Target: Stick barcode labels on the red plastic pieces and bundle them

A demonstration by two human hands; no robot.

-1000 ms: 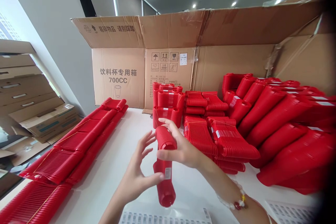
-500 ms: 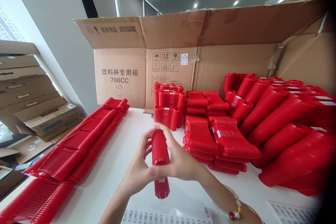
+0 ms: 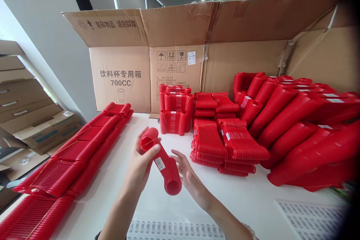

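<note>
My left hand [image 3: 139, 167] is closed round a red ribbed plastic tube-shaped piece [image 3: 164, 165] with a small white barcode label on it. The piece is held tilted above the white table [image 3: 247, 198], one open end pointing up left, the other down right. My right hand [image 3: 187, 172] is just right of the piece's lower end, fingers spread, and looks apart from the piece or barely brushing it.
Rows of flat red ribbed pieces [image 3: 84, 150] lie along the left. Stacks of red pieces [image 3: 222, 138] and long nested red stacks [image 3: 298, 127] fill the right. A small upright pile [image 3: 174, 114] stands before open cardboard boxes [image 3: 146, 63]. Sheets of labels [image 3: 174, 228] lie at the near edge.
Both hands held the piece upright before. Now only the left hand grips it, tilted sideways, and the right hand has come off and opened.
</note>
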